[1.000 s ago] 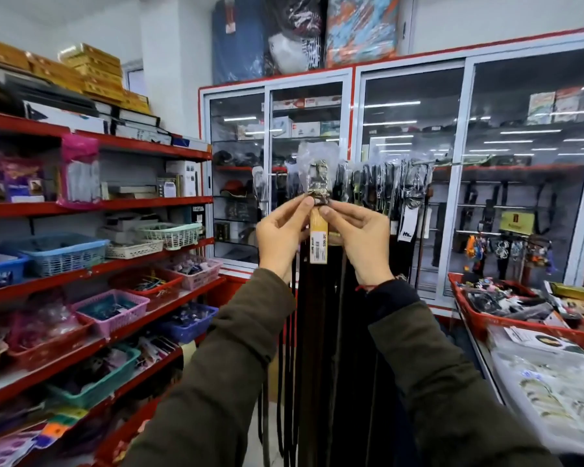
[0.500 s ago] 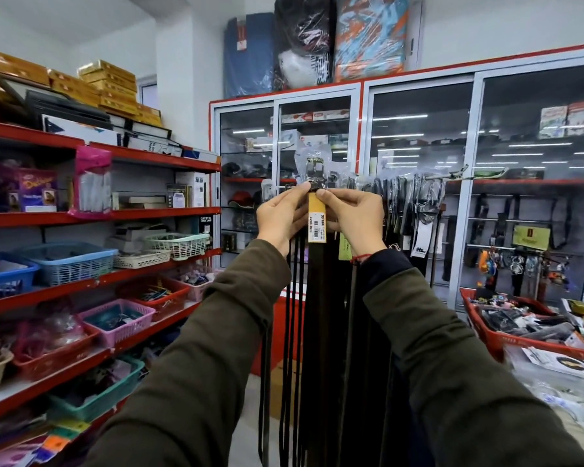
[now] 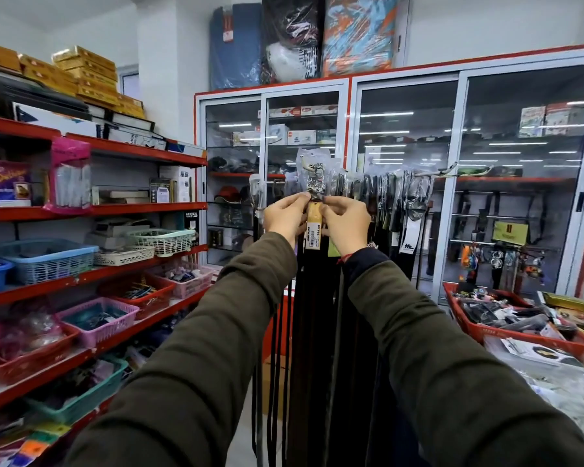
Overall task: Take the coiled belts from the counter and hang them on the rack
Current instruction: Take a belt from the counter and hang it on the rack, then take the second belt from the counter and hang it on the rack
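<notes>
A dark belt [image 3: 312, 298] hangs straight down in front of me, with a plastic-wrapped buckle [image 3: 314, 178] at its top and a yellow price tag [image 3: 312, 227] just below. My left hand [image 3: 285, 215] and my right hand [image 3: 346, 220] both pinch the belt's top end, one on each side of the tag. The buckle is level with the metal rack rod [image 3: 439, 172], which carries several other hanging belts [image 3: 388, 203]. Whether the buckle's plastic is hooked on the rod is hidden behind it.
Red shelves [image 3: 115, 210] with plastic baskets run along the left. A glass-door cabinet [image 3: 351, 129] stands behind the rack. A red tray [image 3: 526, 337] of small goods sits on the counter [image 3: 560, 385] at right. A strip of floor shows below the belts.
Both hands have kept their grip on the belt's top and lifted it slightly toward the rod. My view has tilted upward, so the scene sits lower in the frame.
</notes>
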Tool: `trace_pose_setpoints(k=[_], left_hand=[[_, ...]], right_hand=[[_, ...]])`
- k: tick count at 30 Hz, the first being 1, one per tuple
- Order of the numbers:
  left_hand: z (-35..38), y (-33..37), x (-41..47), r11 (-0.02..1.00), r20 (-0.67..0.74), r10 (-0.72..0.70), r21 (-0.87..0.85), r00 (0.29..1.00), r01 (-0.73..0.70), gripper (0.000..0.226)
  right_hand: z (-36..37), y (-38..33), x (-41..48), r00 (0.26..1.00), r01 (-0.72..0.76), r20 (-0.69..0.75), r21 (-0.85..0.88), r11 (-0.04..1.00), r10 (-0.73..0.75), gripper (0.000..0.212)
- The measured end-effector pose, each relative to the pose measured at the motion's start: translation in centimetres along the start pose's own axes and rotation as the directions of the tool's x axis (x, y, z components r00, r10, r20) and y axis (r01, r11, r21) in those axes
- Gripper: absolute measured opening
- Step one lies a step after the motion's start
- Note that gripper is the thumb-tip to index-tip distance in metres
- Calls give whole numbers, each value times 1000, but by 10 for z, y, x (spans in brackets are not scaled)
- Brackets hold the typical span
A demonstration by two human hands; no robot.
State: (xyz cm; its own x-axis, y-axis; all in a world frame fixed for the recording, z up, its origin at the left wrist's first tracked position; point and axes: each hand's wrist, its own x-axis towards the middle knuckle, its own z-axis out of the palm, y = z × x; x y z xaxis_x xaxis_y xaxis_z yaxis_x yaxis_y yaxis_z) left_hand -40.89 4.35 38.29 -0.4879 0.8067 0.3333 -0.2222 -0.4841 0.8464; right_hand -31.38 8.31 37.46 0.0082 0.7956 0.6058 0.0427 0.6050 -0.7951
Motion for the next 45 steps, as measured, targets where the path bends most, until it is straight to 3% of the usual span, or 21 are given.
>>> trace_pose_setpoints(k=[3,5,8,11,15,18,25,29,35,38,40,43,45], left_hand=[[4,-6,7,987,-67,89,140,994,-79,30],[5,-11,1,928,-94,244,312,965,-204,33],[4,-29,-24,768,-31,490,489,871,-414,35],[-1,-54,-51,569,111,640,597,760,-566,41],[-5,-92,-86,343,311,631,710,711,-615,46],[-3,-124,-113,269,400,582,727,708,-632,47],[26,-203,-189,343,502,439,673,746,-655,48],[47,-250,-246,419,566,316,637,761,-647,48],[80,-311,-333,532,709,129,540,693,-652,47],[94,-334,-372,619,797,19,465,604,-633,47],[100,-349,-394,673,863,-69,411,501,-615,45],[106,-364,-419,723,943,-230,330,240,-607,51],[110,-369,-432,714,946,-321,276,50,-643,65]], right_hand=[[-3,3,-1,999,50,22,-99,994,-48,30],[-11,6,-10,993,116,8,-172,978,-117,31],[-30,16,-30,968,241,-1,-293,925,-252,35],[-52,34,-53,909,369,9,-483,794,-417,41],[-87,58,-86,875,370,23,-676,637,-484,50],[-117,77,-114,888,310,23,-769,559,-460,54],[-197,123,-190,947,141,-10,-887,440,-322,54],[-253,147,-237,983,-28,-92,-932,360,-161,55],[-342,170,-317,976,-216,-215,-956,196,27,54],[-379,170,-355,948,-300,-284,-948,107,141,50],[-405,167,-379,911,-344,-323,-938,43,255,54],[-442,156,-405,794,-384,-322,-923,15,515,55],[-457,148,-417,618,-394,-303,-918,-47,725,46]])
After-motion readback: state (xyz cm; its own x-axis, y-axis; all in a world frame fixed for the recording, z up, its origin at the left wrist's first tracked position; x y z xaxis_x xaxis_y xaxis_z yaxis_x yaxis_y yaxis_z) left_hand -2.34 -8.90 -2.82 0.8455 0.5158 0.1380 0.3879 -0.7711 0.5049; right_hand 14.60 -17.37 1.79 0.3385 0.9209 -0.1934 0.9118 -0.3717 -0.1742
